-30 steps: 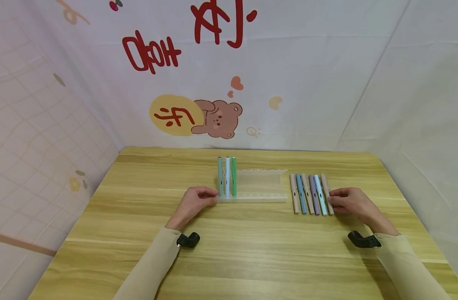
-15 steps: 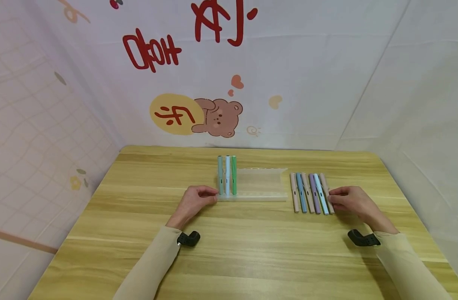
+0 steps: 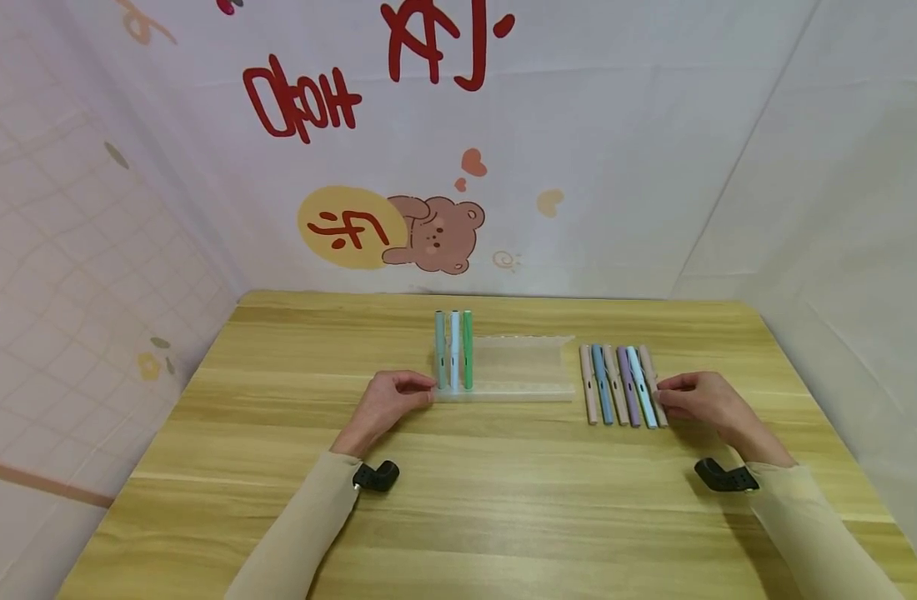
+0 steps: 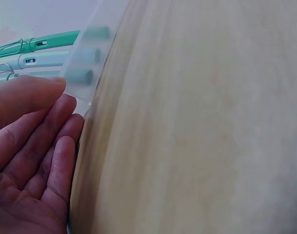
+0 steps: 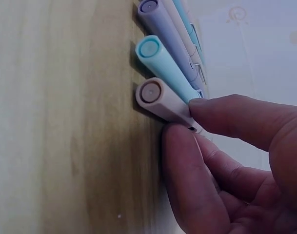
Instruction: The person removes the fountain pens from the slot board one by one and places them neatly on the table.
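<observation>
My left hand (image 3: 389, 408) is at the left end of a clear plastic pen stand (image 3: 523, 396). Its thumb and forefinger pinch the stand's corner in the left wrist view. Three pens lean side by side in the stand: a grey-green pen (image 3: 440, 350), a pale blue pen (image 3: 454, 350) and a green pen (image 3: 468, 350). My right hand (image 3: 704, 407) grips the rightmost beige pen (image 5: 163, 102) between thumb and finger. That pen lies on the table beside a light blue pen (image 5: 165, 66) and a purple pen (image 5: 170, 39).
Farther left in the same row lie a blue pen (image 3: 603, 383) and more beige pens, including a pinkish beige pen (image 3: 588, 383). Everything rests on a wood-grain table (image 3: 503, 500). A printed white cloth wall (image 3: 616, 167) stands behind it.
</observation>
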`<state>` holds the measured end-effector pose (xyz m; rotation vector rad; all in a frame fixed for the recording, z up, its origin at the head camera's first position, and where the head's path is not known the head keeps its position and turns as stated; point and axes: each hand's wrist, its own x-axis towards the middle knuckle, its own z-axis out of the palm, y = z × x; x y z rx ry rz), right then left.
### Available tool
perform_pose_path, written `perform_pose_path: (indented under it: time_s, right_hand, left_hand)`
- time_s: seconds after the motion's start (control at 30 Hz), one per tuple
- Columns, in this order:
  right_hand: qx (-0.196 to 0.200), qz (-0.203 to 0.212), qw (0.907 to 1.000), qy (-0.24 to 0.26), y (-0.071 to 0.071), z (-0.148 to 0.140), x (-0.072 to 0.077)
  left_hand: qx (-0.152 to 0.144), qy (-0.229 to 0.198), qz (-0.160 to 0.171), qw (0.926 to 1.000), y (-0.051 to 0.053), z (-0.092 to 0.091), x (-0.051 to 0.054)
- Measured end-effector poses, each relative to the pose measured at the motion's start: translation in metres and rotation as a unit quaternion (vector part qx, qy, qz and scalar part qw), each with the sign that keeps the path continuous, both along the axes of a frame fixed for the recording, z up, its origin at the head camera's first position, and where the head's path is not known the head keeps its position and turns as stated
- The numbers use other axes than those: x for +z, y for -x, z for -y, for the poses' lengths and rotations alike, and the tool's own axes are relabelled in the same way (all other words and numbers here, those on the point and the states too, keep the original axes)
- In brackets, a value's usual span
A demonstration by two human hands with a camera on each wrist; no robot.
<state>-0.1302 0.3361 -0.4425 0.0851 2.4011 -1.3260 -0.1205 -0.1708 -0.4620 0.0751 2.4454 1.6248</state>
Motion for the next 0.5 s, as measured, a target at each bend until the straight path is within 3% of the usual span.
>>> perform_pose_path:
  time_s: [0.5]
  right_hand:
    - [-0.008,-0.002,1.0,-0.004,-0.0043,0.0002,0.0024]
  left_hand:
    - [-0.001,-0.003,0.002,1.0,0.0008,0.0,0.0017]
